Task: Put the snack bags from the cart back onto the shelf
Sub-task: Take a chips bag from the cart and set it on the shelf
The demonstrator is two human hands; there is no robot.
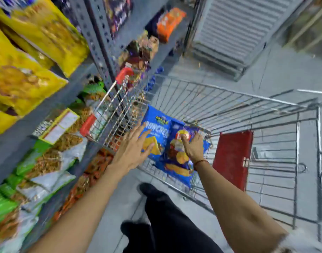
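Beside the grey metal shelf [101, 44] a silver wire shopping cart [229, 99] is seen from above, with red plastic corner guards and a red flap [233, 157] at its near end; two snack bags are propped against the cart's near left corner, overlapping each other; the light blue chip bag with yellow chips printed on it [157, 128] lies to the left, and the darker blue and purple chip bag with a round yellow logo [178, 161] lies over its right edge. The left hand [134, 148] is held over the light blue bag with fingers spread wide and straight, and nothing is gripped by it; whether its fingertips touch the bag cannot be told through the blur. The right hand [194, 148] is laid on the darker bag, fingers loosely extended and pressed against the foil near the logo, no closed grasp being visible; a thin red thread [202, 162] is worn at its wrist. Large yellow snack bags [29, 52] are stacked on the upper shelf boards, green and white bags [39, 170] lower down; dark trousers [167, 220] are seen below on the grey floor [284, 70].
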